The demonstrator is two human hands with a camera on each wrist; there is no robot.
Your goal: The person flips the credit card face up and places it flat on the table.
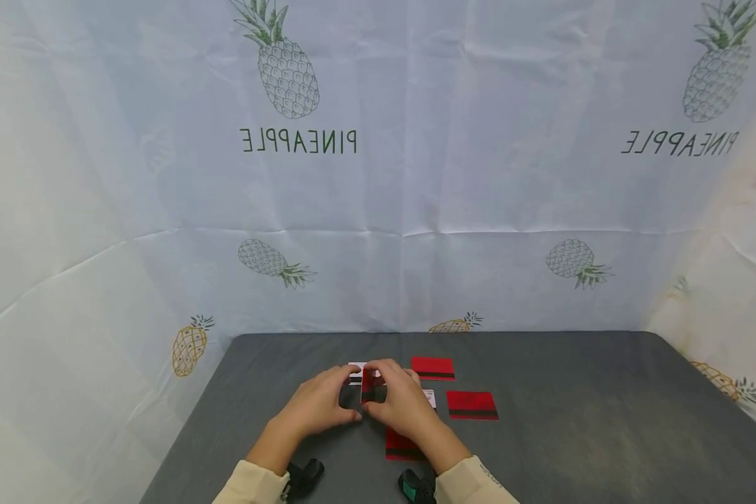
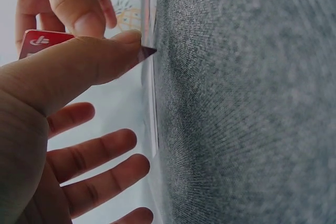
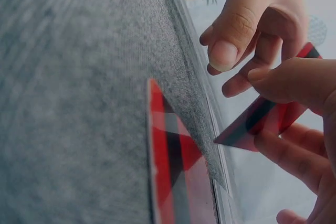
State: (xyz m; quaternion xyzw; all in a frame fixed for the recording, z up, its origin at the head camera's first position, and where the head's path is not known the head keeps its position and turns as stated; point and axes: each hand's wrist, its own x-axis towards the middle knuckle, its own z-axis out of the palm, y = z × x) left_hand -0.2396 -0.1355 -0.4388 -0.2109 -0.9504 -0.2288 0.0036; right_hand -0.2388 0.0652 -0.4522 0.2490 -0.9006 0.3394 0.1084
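Note:
My right hand [image 1: 406,399] pinches a red card [image 1: 367,385] with a dark stripe between its thumb and fingers, holding it on edge above the dark table. In the right wrist view the striped face of this card [image 3: 244,127] is tilted, one corner pointing down toward the tabletop. Facing it from the left is my left hand [image 1: 315,406], its thumb and fingers spread close beside the card and not gripping it. The left wrist view has a white logo on the card's red face [image 2: 39,43], partly hidden behind the left thumb.
Flat on the dark table [image 1: 579,420] are more red striped cards: one behind the right hand [image 1: 432,368], one to its right [image 1: 472,405] and one under the right wrist [image 1: 403,448]. A pale card [image 1: 355,368] lies behind the hands, another [image 1: 430,398] beside the right hand.

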